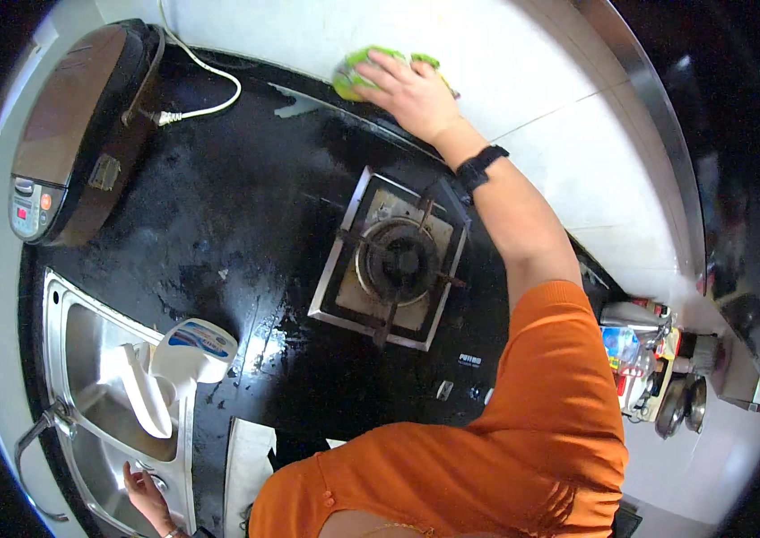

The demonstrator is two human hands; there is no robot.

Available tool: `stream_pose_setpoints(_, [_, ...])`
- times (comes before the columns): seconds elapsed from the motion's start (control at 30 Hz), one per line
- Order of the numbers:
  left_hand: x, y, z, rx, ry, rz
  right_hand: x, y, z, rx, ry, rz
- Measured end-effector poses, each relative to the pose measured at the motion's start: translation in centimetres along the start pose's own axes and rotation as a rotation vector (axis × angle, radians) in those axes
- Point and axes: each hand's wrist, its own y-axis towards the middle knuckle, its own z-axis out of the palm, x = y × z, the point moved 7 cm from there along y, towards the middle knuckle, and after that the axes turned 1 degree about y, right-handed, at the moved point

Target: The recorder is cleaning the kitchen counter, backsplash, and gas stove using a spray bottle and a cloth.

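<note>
My right hand presses a green patterned cloth against the white tiled wall, just above the back edge of the black countertop. The fingers are spread over the cloth and hide part of it. A black band circles that wrist. Below the forearm sits a gas burner with a dark pan support in a metal-rimmed square plate. At the lower left, my left hand is over a steel sink, fingers loosely bent and apart, with nothing visible in them.
A white plastic bottle with a blue label overlaps the sink's edge. The faucet is at far left. A brown rice cooker stands at the back left, near a white power cord. Bottles and pans crowd the right.
</note>
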Motion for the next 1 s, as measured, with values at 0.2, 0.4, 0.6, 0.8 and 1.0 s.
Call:
stream_pose_setpoints(0.2, [2.9,-0.3,0.4,-0.025,0.019,-0.076,-1.8,-15.6,0.2,0.446,0.045,-0.103])
stream_pose_setpoints(0.4, [3.7,-0.7,2.5,-0.002,-0.112,-0.174,-4.5,-5.2,-5.3,0.269,-0.140,-0.131])
stream_pose_setpoints(0.6, [4.8,-1.9,1.4,-0.023,-0.032,-0.153,-0.4,10.2,-2.6,-0.087,-0.107,0.089])
stream_pose_setpoints(0.8, [6.3,-2.3,0.3,-0.028,-0.054,-0.176,4.7,2.8,4.3,0.214,0.059,-0.178])
stream_pose_setpoints(1.0, [8.1,-2.4,2.0,-0.010,-0.085,-0.204,0.9,-8.1,0.3,0.619,0.080,-0.163])
